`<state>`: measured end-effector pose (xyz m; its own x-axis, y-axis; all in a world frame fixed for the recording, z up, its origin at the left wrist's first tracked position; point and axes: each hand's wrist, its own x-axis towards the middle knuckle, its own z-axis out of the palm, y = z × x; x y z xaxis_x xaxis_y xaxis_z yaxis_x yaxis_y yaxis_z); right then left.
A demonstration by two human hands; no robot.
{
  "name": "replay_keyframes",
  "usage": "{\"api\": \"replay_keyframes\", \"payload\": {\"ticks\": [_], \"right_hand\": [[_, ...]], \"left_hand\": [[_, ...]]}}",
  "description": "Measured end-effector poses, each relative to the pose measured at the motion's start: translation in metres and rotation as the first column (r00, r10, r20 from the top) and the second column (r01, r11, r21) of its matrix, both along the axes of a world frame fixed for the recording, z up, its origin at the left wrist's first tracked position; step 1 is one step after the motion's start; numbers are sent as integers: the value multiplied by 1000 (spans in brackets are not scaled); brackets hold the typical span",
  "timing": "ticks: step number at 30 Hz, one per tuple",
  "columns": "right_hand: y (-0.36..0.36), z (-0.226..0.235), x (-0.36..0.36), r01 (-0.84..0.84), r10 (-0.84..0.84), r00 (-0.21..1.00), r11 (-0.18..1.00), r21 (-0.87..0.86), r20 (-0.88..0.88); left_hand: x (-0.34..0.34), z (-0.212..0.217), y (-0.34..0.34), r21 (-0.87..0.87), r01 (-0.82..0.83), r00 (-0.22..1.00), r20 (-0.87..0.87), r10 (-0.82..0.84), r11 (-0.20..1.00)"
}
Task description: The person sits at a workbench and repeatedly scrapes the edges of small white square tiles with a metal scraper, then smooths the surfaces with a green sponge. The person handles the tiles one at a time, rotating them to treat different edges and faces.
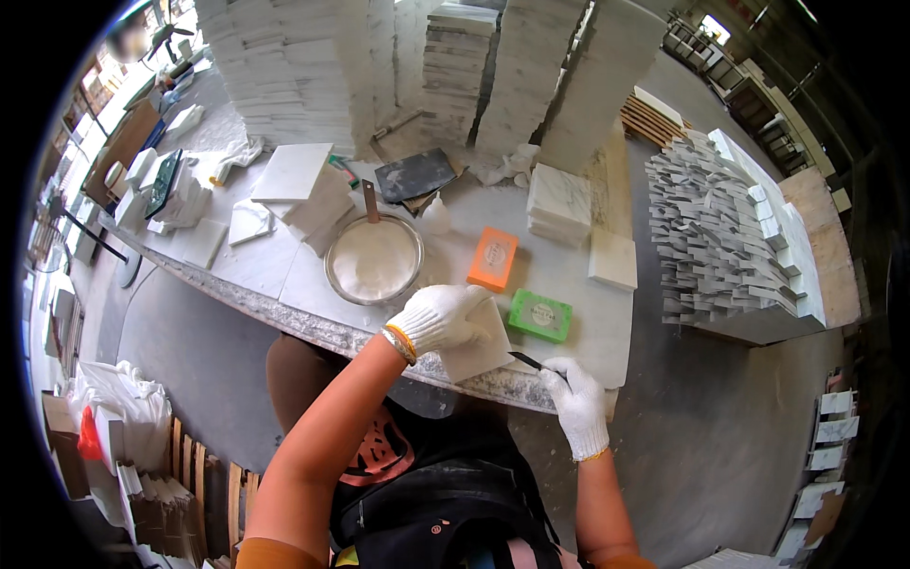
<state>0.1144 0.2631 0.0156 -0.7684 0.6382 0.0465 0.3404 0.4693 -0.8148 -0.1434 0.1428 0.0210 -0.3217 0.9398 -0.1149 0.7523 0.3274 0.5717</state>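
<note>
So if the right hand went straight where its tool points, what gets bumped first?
Probably the tile by the left hand: the tool in the right hand points at its edge. Depth is unclear; they may already touch.

Workshop for stone tile or slab work.
Identifying features: tall stacks of pale, grey-veined slabs [284, 81] behind a rough-edged table [595, 346]; a round metal pan [329, 274] of whitish material; piled narrow pieces [711, 232] at right; wooden slats [234, 503] at lower left; bare grey floor [664, 446].
</note>
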Motion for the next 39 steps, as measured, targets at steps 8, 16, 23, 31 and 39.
{"api": "replay_keyframes", "payload": {"ticks": [8,16,23,31,39], "right_hand": [[9,-10,-38,-107,106,994,933,344,22],[19,-21,-58,-208,201,978,875,437,62],[24,-17,-42,-304,269,953,825,476,142],[15,-8,-28,-317,243,946,830,458,216],[9,-12,-37,-323,244,943,828,458,225]], "left_hand": [[27,-17,-16,165,-133,974,-160,160,977],[44,-26,-56,256,-111,971,-180,160,960],[44,-24,-54,297,-116,961,-206,183,948],[45,-24,-53,292,-129,962,-194,191,948],[46,-25,-53,319,-131,955,-212,205,939]]}}
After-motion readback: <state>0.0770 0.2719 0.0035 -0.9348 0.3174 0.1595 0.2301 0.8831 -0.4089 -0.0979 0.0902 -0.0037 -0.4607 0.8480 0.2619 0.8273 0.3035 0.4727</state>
